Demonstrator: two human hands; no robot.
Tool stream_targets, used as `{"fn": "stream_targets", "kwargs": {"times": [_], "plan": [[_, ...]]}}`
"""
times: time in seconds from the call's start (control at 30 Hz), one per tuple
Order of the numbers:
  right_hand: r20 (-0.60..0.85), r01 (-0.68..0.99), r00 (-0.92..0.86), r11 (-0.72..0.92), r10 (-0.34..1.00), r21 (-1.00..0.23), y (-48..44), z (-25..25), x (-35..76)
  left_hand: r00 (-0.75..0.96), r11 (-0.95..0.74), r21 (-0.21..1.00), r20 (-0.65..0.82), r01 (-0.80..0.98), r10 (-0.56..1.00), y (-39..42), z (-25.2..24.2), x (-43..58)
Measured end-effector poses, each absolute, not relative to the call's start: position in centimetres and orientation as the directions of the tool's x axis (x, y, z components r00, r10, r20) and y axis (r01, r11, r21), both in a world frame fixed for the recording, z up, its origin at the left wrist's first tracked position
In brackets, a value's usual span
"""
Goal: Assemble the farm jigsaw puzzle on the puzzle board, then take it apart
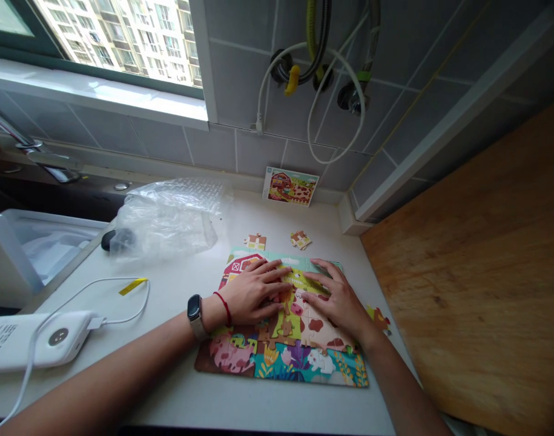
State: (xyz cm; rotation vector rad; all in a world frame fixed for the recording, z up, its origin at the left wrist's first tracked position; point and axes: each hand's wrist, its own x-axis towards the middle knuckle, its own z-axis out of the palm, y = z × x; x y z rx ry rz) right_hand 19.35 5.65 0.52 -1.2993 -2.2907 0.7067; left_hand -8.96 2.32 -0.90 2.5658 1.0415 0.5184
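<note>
A colourful farm jigsaw puzzle (286, 363) lies flat on the white counter, its joined pieces showing a red barn, a spotted cow and a pink pig. My left hand (253, 290) rests palm down over its left middle, fingers stretched out and apart. On the right half, my right hand (338, 297) lies over the cow with its fingers spread. Both hands cover part of the picture. Two loose puzzle pieces sit beyond the far edge, a left piece (255, 241) and a right piece (301, 240). Another loose piece (379, 319) is beside my right wrist.
A reference picture card (290, 186) leans against the tiled wall. Crumpled clear plastic (168, 218) lies at the back left. A white power bank (45, 339) with a cable is at the left, near the sink (54, 194). A wooden board (476, 272) stands at the right.
</note>
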Motion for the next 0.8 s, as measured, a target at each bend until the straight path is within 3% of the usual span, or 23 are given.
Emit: {"fn": "stream_targets", "kwargs": {"times": [0.23,0.6,0.8], "plan": [[0.221,0.623,-0.449,0.480,0.866,-0.618,6.03,0.60,19.74,0.668,-0.706,0.451,0.273,0.546,0.692,2.20,-0.77,-9.13],[0.193,0.639,-0.469,0.483,0.862,-0.599,6.12,0.64,19.70,0.684,-0.716,0.415,0.255,0.561,0.683,2.22,-0.75,-9.03],[0.281,0.599,-0.458,0.526,0.843,-0.604,6.00,0.95,19.65,0.679,-0.712,0.431,0.261,0.554,0.686,2.23,-0.74,-9.04]]}}
